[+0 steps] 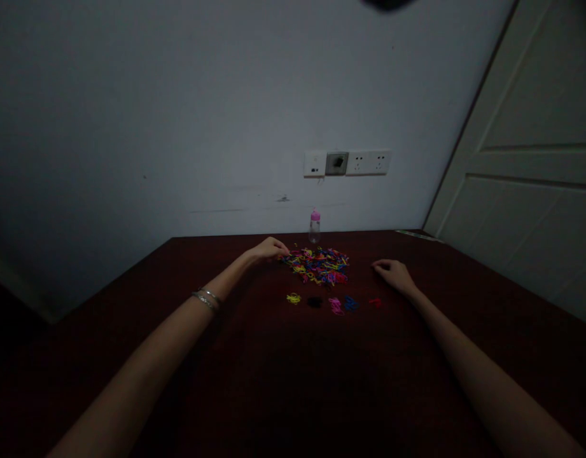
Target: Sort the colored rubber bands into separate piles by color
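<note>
At the left edge of a heap of small coloured rubber bands [316, 264] is my left hand [270, 248], its thumb and fingers pinched together; anything between the fingertips is too small to make out. To the right of the heap, my right hand [392, 275] rests on the table with fingers curled in and nothing visible in them. In front of the heap lie little separate groups of bands: yellow [293, 298], black [314, 302], pink [336, 306], blue [350, 303] and a few red ones [375, 302].
A small clear bottle with a pink cap [314, 228] stands behind the heap, near the wall [216, 127]. Sockets [368, 163] are set in the wall above the dark red table [283, 381]. A pale panelled door [526, 191] is at the right.
</note>
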A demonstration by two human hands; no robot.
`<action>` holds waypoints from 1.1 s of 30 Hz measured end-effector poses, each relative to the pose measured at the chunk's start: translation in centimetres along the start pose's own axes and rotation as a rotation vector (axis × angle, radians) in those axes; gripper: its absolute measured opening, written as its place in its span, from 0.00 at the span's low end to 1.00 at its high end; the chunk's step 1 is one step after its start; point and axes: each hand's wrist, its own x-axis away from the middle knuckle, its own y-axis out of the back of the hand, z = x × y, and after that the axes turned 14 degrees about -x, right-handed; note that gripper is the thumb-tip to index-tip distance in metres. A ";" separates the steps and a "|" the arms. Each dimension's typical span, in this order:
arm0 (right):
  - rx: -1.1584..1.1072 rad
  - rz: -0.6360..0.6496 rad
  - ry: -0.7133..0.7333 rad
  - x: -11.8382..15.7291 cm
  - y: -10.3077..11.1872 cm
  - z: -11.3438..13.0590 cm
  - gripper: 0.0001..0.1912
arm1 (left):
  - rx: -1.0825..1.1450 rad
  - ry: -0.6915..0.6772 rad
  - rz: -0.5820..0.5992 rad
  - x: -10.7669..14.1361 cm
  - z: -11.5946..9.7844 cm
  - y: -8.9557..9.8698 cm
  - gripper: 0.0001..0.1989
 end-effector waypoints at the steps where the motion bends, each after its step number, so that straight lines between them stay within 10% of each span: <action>1: -0.001 -0.002 0.002 0.0 0.0 0.0 0.16 | 0.009 0.021 -0.017 0.1 -0.1 0.0 0.10; 20: -0.018 0.006 -0.010 0.1 0.1 0.3 0.16 | 0.012 -0.053 0.044 0.5 -0.2 -0.2 0.06; 33: -0.003 0.002 -0.027 0.2 0.0 0.4 0.16 | 0.105 -0.113 0.295 4.9 -0.1 -1.5 0.14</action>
